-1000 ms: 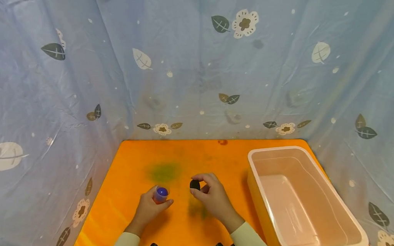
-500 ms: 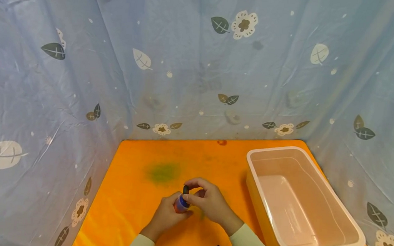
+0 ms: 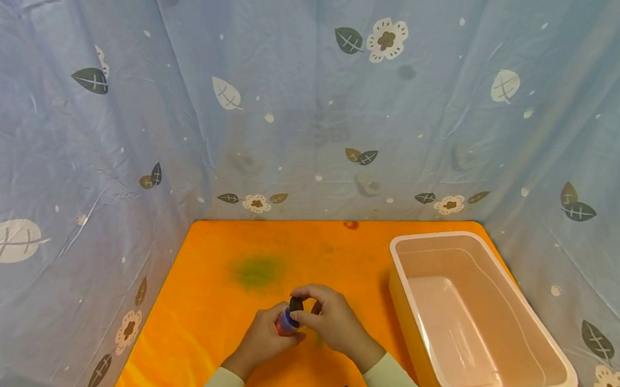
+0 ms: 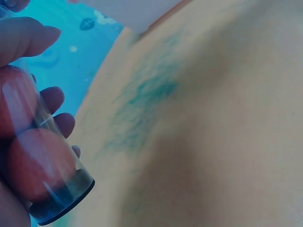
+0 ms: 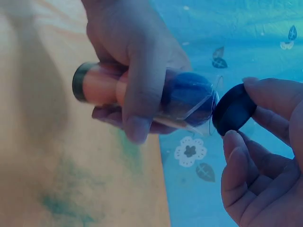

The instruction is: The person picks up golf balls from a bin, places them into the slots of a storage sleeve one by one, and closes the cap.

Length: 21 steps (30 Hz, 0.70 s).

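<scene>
My left hand (image 3: 262, 341) grips a clear plastic tube (image 5: 161, 118) with its fingers wrapped round it. Inside the tube show a blue ball (image 5: 189, 94) near the mouth and reddish-orange balls (image 4: 41, 163) lower down. Its far end has a dark base (image 4: 64, 201), seen in the left wrist view. Between thumb and fingertips, my right hand (image 3: 335, 320) pinches a round black cap (image 5: 234, 109). The cap is tilted, with one edge right at the tube's mouth and the blue ball just behind it. Fingers partly cover the tube's middle.
A pale pink rectangular tub (image 3: 455, 326) stands to the right on the orange table cover (image 3: 205, 343). A green stain (image 3: 257, 271) marks the cover ahead of my hands. Blue curtains (image 3: 296, 95) printed with leaves and flowers enclose the back and sides.
My left hand has moved right with the tube, bringing it to the black cap in my right hand. Over the last half second both hands have stayed nearly in place.
</scene>
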Available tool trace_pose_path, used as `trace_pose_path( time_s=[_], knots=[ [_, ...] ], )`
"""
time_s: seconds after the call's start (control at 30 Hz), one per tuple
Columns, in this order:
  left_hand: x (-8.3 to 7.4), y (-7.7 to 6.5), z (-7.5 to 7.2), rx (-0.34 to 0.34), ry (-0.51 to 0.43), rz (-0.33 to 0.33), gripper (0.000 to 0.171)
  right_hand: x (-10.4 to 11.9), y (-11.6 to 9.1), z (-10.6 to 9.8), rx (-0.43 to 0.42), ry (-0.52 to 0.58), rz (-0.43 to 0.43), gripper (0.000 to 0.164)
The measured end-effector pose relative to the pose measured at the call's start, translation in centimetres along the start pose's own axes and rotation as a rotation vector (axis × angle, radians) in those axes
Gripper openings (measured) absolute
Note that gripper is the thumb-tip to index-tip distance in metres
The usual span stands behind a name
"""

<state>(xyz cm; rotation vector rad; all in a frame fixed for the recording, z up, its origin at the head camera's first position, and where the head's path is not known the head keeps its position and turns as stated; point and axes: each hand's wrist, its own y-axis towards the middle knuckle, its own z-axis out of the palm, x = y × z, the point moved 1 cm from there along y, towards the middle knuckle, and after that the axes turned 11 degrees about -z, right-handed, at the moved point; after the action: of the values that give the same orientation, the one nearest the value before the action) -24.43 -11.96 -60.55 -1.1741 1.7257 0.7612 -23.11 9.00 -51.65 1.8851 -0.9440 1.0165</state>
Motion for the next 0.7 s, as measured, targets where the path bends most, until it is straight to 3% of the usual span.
trace_pose_path(
  time_s=[0.3,0.7],
  knots=[
    [0.13,0.1,-0.17,0.002,0.027,0.019,0.035,-0.07,-0.4,-0.12,0.094,-0.021,0.015,0.029],
    [-0.33,0.17,-0.3,0.043,0.067,0.012,0.037,-0.03,-0.47,0.15,0.09,-0.163,-0.066,0.026]
  ],
)
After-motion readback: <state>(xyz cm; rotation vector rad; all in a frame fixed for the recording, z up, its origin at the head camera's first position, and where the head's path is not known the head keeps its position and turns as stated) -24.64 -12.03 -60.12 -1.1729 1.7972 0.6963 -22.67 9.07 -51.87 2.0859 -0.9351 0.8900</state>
